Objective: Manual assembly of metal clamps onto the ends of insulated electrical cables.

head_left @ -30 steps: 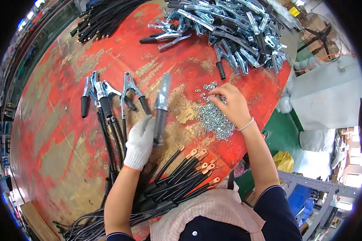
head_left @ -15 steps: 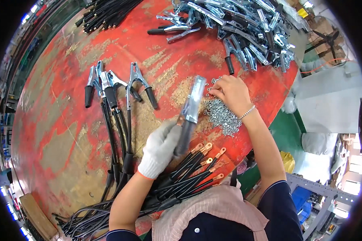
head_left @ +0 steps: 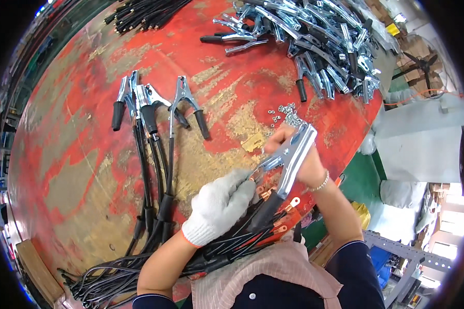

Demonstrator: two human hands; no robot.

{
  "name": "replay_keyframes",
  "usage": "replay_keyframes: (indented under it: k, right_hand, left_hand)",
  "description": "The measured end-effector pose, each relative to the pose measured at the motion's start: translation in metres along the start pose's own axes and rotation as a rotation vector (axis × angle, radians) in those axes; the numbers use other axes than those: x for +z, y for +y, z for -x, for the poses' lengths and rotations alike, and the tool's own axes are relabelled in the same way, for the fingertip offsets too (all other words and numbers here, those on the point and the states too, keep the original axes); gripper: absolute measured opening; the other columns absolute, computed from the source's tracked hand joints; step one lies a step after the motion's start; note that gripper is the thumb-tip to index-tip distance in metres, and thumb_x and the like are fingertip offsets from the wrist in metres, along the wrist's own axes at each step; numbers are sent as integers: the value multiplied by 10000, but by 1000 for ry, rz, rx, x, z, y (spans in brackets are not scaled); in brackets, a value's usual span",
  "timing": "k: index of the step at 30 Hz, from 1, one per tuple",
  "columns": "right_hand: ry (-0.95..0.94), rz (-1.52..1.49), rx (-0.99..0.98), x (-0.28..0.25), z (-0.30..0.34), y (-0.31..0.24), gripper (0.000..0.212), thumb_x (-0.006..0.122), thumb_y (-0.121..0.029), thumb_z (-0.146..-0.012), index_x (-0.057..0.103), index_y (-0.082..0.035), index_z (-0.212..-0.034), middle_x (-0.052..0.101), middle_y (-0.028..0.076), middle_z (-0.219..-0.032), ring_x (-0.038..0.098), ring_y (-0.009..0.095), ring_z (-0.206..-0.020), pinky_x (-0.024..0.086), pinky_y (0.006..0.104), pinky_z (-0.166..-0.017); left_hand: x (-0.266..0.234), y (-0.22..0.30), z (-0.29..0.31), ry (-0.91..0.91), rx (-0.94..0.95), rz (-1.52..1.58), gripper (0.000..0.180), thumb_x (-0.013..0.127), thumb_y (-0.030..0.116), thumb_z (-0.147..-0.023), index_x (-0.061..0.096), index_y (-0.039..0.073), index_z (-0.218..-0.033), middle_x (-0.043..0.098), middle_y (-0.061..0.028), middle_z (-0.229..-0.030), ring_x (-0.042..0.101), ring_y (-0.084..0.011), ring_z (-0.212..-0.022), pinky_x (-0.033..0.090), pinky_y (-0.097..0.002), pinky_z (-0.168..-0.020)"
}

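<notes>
My left hand [head_left: 216, 208], in a white knit glove, is closed on a silver spring clamp [head_left: 297, 157] at its near end, by a copper cable lug. The clamp tilts up to the right, its black-sleeved handle pointing down. Behind its jaws, my bare right hand [head_left: 310, 170] has curled fingers close to the clamp; the clamp hides part of them, and anything small in them cannot be made out. Small metal nuts [head_left: 291, 114] lie beyond the right hand. Below the clamp, black cables with copper lugs [head_left: 294, 202] are bunched near my body.
Several clamps [head_left: 183, 95] joined to black cables lie at the left. A big heap of loose clamps [head_left: 314, 44] covers the far right of the worn red table [head_left: 87, 170]. Black cables [head_left: 144, 15] lie at the far edge. A fan [head_left: 423, 64] stands beyond.
My right hand has left the nut pile and come nearer, behind the clamp. My left hand has moved slightly right, and the clamp has swung right and turned to show its side.
</notes>
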State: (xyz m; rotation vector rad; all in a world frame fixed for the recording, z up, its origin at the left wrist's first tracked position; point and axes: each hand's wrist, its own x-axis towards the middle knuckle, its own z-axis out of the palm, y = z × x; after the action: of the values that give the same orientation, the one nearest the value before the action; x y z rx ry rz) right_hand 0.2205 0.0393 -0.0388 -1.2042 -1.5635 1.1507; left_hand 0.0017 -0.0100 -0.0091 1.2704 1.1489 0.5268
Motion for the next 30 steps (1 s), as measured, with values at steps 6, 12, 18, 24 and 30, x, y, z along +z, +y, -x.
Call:
replay_keyframes:
  k: [6,12,18,24,30]
  right_hand:
    - [-153,-387,383,12,21,-10,106,646,-94,-894,604,-16,-837,570,-39,-693,512,38,-604,395,210,-532]
    - [-247,-552,449,10,24,-10,81,635,-79,-882,590,-16,-856,595,19,-798,519,67,-715,418,225,-606]
    - [-96,-521,393,5,50,5,91,555,-37,-871,616,12,-918,605,109,-893,530,195,-840,432,325,-735]
    - [19,337,138,-21,33,0,168,599,-25,-834,650,-41,-993,629,113,-921,623,243,-865,491,371,-763]
    - [73,968,-295,-18,0,19,129,729,-183,-781,709,-128,-896,605,54,-848,588,250,-828,475,365,-733]
  left_hand:
    - [1,1,3,-29,13,5,284,534,207,-952,609,26,-1157,672,-67,-761,639,-152,-657,504,-287,-640]
    - [1,-2,1,-51,38,-72,300,540,232,-936,600,65,-1179,674,-112,-761,673,-253,-693,518,-350,-659]
    - [0,8,5,42,135,-241,347,542,148,-909,556,68,-1246,665,-70,-736,651,-163,-609,500,-277,-584]
    - [-1,-3,-1,252,387,-708,390,561,155,-880,547,129,-1269,648,-115,-695,650,-288,-594,500,-382,-527]
    - [-19,-3,-3,132,-102,542,366,482,169,-990,457,35,-1329,647,-95,-853,601,-127,-618,489,-260,-544]
